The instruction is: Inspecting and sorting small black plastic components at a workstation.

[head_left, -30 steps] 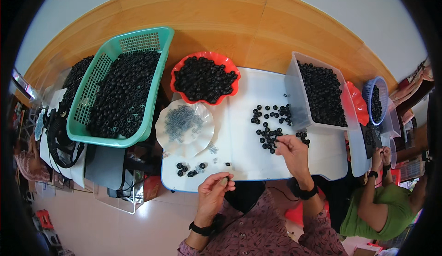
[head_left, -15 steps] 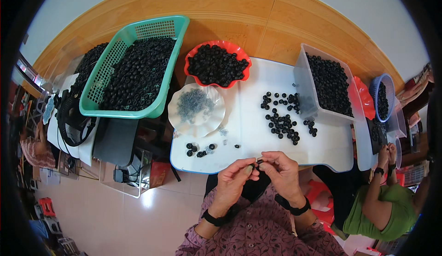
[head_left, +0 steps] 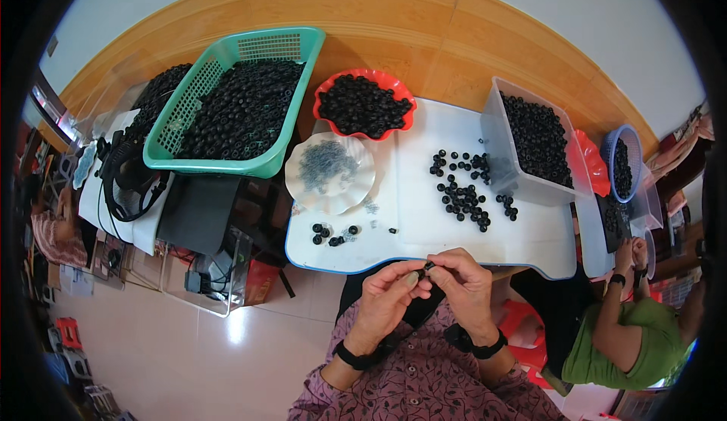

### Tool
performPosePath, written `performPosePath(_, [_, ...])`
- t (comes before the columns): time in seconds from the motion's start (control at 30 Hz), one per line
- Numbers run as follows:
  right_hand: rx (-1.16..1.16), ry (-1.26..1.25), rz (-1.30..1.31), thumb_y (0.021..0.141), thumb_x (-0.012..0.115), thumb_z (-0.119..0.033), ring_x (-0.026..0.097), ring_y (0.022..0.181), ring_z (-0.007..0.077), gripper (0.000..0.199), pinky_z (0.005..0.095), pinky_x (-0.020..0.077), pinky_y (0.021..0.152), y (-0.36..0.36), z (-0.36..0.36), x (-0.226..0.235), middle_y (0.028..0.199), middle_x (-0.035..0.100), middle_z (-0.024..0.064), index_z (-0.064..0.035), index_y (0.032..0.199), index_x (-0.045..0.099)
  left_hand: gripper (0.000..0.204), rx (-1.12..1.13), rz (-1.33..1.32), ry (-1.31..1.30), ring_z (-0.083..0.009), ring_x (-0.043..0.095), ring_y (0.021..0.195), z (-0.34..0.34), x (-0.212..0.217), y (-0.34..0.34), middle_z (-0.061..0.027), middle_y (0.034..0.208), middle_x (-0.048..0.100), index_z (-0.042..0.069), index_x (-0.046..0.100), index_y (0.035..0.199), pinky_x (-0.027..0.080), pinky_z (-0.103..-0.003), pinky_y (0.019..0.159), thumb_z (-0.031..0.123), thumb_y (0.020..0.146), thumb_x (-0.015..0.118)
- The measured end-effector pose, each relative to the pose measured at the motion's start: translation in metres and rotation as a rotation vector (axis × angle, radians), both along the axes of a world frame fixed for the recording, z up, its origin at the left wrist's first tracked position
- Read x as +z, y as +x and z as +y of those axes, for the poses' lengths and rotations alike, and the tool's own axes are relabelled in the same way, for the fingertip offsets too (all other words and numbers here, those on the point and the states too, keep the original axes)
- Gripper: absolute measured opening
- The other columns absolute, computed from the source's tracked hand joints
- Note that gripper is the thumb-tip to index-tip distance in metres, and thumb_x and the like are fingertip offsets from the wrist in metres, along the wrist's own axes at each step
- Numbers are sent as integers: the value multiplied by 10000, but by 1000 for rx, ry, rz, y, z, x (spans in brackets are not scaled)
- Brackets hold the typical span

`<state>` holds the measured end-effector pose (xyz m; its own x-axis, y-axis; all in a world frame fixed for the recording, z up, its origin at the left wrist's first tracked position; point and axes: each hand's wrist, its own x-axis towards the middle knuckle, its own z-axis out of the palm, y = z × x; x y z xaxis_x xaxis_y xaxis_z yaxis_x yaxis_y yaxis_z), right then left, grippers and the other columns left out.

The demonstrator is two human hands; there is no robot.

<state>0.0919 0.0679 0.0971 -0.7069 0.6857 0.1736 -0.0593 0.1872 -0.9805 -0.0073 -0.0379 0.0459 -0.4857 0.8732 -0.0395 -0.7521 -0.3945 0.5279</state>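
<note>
My left hand [head_left: 388, 297] and my right hand [head_left: 462, 285] meet in front of my chest, just off the table's near edge. Between their fingertips they pinch one small round black part [head_left: 429, 266], mostly covered by the fingers. A loose group of black parts [head_left: 463, 203] lies on the white tabletop [head_left: 424, 235] ahead and to the right. A few more black parts [head_left: 336, 241] sit at the near left of the table. Beyond these stands a white scalloped plate [head_left: 299, 195] with a heap of small clear pieces [head_left: 327, 165].
A green basket [head_left: 174, 162], a red bowl [head_left: 322, 116] and a clear bin [head_left: 522, 162], all filled with black parts, line the back. At the right are a blue basket [head_left: 633, 148] and a person in green [head_left: 636, 341]; another person [head_left: 64, 235] is far left.
The view has shifted a little. Both hands stay together at the black part, with the fingers slightly shifted around it.
</note>
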Motion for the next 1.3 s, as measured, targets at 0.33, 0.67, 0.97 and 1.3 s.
performPosePath(0.33, [34, -20, 59, 869, 611, 84, 608, 905, 118, 172, 225, 492, 797, 4, -13, 8, 1006, 611, 65, 21, 1017, 672, 278, -44, -138, 132, -230, 661, 921, -14, 3, 0, -178, 1054, 649, -74, 570, 1218, 568, -353, 828, 35, 974, 495])
performPosePath(0.67, [40, -44, 68, 869, 648, 45, 598, 892, 113, 118, 226, 487, 796, 6, -17, 7, 996, 596, 61, 23, 984, 666, 260, -10, -104, 145, -223, 680, 928, -17, 3, 0, -177, 1057, 656, -72, 569, 1206, 592, -348, 815, 22, 974, 496])
performPosePath(0.97, [32, -44, 73, 863, 651, 55, 596, 891, 112, 119, 226, 488, 796, 6, -18, 0, 999, 586, 59, 23, 977, 657, 241, 37, -57, 86, -175, 674, 854, -15, 3, 3, -140, 1025, 662, -52, 588, 1185, 592, -306, 754, 26, 966, 523])
performPosePath(1.3, [-23, 64, 46, 834, 679, 57, 575, 854, 107, 132, 219, 467, 753, 8, -21, 1, 961, 581, 52, 17, 958, 662, 241, 61, -61, 68, -218, 684, 907, -17, 2, 5, -170, 1106, 651, -54, 590, 1182, 594, -350, 813, 21, 961, 530])
